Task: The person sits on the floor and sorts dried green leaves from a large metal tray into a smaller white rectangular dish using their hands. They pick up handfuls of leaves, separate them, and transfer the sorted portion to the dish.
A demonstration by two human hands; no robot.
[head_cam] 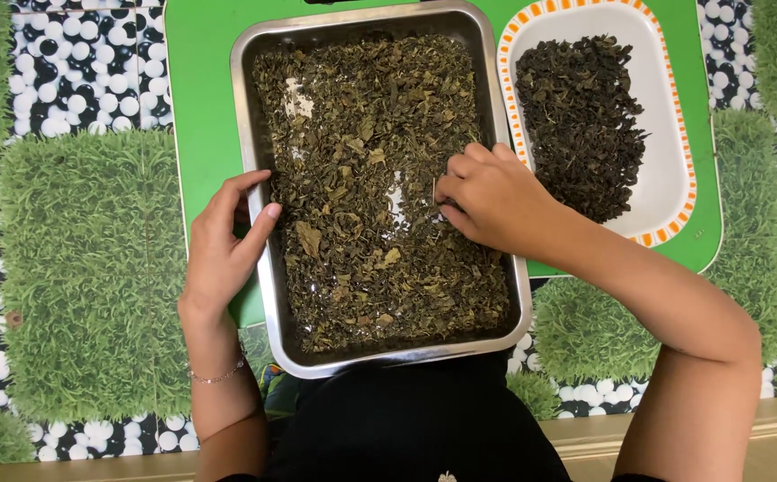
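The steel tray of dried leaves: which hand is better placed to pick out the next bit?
Probably the right hand: its fingertips are already down among the dried green leaves in the rectangular steel tray. The left hand only rests on the tray's left rim.

One head-worn view, straight down and close over the steel tray [255, 161] on the table.
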